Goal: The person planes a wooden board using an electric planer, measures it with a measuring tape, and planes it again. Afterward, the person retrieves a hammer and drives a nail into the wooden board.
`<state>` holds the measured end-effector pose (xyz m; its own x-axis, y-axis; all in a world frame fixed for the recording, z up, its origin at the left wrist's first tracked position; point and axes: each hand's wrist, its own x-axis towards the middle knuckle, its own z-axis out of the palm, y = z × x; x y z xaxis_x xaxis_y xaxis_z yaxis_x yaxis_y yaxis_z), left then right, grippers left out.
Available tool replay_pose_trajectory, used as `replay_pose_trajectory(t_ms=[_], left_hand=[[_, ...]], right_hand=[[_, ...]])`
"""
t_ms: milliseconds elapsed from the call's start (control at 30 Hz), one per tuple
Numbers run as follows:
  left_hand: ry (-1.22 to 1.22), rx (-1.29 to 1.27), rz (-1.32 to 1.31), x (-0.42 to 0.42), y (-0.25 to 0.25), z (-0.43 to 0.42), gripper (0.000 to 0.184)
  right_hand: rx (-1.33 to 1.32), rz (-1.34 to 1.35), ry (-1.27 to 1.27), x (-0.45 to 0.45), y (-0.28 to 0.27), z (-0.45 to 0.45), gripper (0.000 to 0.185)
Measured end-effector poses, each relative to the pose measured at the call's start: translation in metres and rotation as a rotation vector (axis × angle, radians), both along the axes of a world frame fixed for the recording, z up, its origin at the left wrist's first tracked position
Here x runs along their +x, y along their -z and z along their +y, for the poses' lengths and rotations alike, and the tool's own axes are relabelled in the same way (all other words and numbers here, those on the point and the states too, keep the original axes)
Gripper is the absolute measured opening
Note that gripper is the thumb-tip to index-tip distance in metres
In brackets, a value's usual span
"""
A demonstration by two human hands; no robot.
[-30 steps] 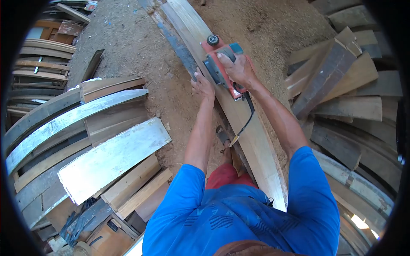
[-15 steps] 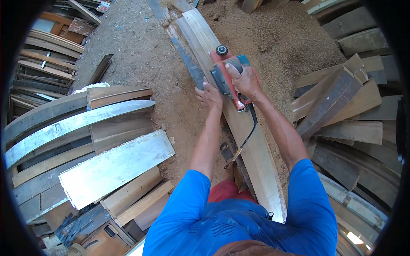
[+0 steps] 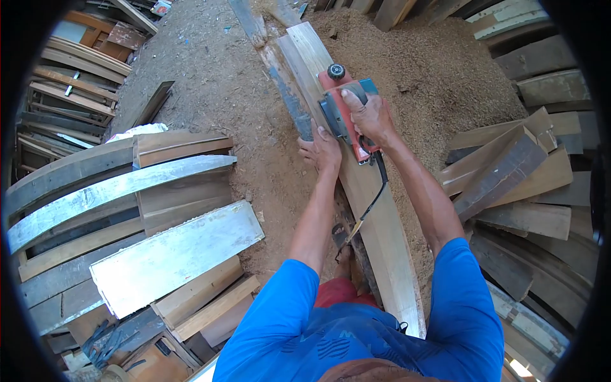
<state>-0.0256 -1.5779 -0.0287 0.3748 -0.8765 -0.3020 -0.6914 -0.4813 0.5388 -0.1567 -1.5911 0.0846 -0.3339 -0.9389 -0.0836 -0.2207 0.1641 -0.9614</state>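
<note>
Planer (image 3: 342,114), gripped from above by the right hand (image 3: 371,120), lies lengthwise along the long plank (image 3: 382,235), while the left hand (image 3: 324,151) sits just left at the plank's edge, whether gripping I cannot tell.

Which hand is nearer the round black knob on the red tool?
Right. The right hand grips the tool just behind the knob; the left hand is farther back, by the left edge of the plank.
</note>
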Motion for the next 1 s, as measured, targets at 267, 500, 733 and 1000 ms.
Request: replay_pose_trajectory(t_ms=[267,500,733,1000], left_hand=[[0.035,-0.018,-0.078,0.002,0.012,0.000,0.048],[0.040,-0.097,-0.095,0.001,0.013,0.002,0.046],[0.066,-0.116,-0.119,0.003,0.028,0.003,0.049],[0.095,-0.097,-0.102,0.006,0.026,0.003,0.051]], right_hand=[[0.045,0.099,-0.031,0.001,-0.007,-0.039,0.064],[0.140,0.117,-0.062,-0.002,-0.006,-0.074,0.065],[0.117,0.184,-0.073,0.000,-0.010,-0.123,0.076],[0.171,0.159,-0.072,0.006,-0.018,-0.188,0.071]])
